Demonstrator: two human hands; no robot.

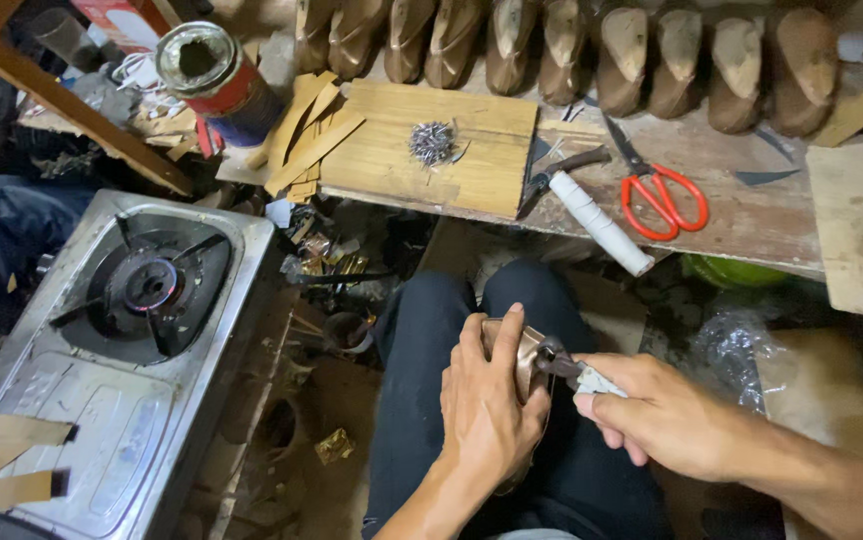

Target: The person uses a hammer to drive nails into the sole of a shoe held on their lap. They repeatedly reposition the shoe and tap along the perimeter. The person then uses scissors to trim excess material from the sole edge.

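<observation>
Left hand (487, 400) clamped around a shoe (524, 352) over the lap, wrist low, forearm rising from the bottom edge. Thumb straight and pointing up along the shoe's near side, fingers wrapped over its far side. Shoe brown and glossy, mostly hidden behind the palm, only its upper part showing above the knuckles.

Right hand (652, 410) just right of the left, closed on pliers (572, 375), forearm running off toward the lower right corner. Fingers curled under, thumb on top, knuckles turned toward the camera. Pliers' dark nose touching the shoe's edge, right where the two hands meet; pale handle wrap peeking out between thumb and forefinger.

Beyond both hands, up past the knees, a workbench (752, 225). Straight above the left hand, a board (432, 180) with a heap of nails (433, 143) on it. Above the right hand, a white roll (602, 223) and red scissors (664, 200), well apart from the fingers. Farther still, a row of lasted shoes (572, 50) along the bench's back edge. Far to the left of the left hand, a gas stove (122, 350), with a tin can (217, 80) above it.
</observation>
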